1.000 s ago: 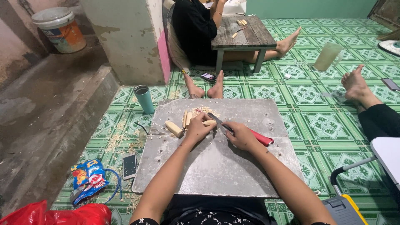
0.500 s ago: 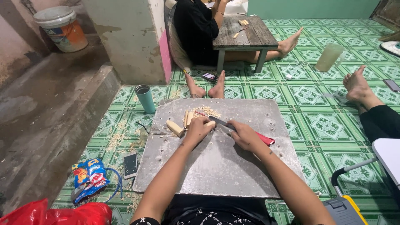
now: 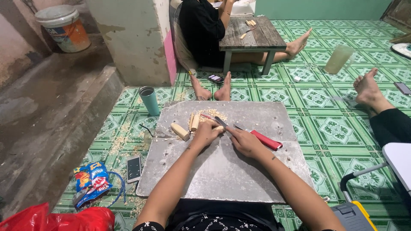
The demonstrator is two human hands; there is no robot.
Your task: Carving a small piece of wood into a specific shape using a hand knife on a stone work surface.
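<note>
A grey metal board (image 3: 222, 171) lies across my lap on the green tiled floor. My left hand (image 3: 206, 133) grips a small pale wooden piece on the board. My right hand (image 3: 245, 142) holds a carving knife (image 3: 219, 121), its blade against that piece near my left fingers. Two more pale wooden pieces (image 3: 180, 131) lie just left of my left hand, beside a small heap of shavings (image 3: 212, 113). A red-handled tool (image 3: 264, 139) rests on the board right of my right hand.
A teal cup (image 3: 150, 100) stands off the board's far left corner. A phone (image 3: 134, 168) and a snack bag (image 3: 91, 182) lie at the left. Another person sits behind a low wooden table (image 3: 252, 36); bare feet (image 3: 212, 90) reach the board's far edge. A leg (image 3: 376, 102) lies at right.
Both hands stay at the same place on the board, with only small shifts of the knife against the wooden piece.
</note>
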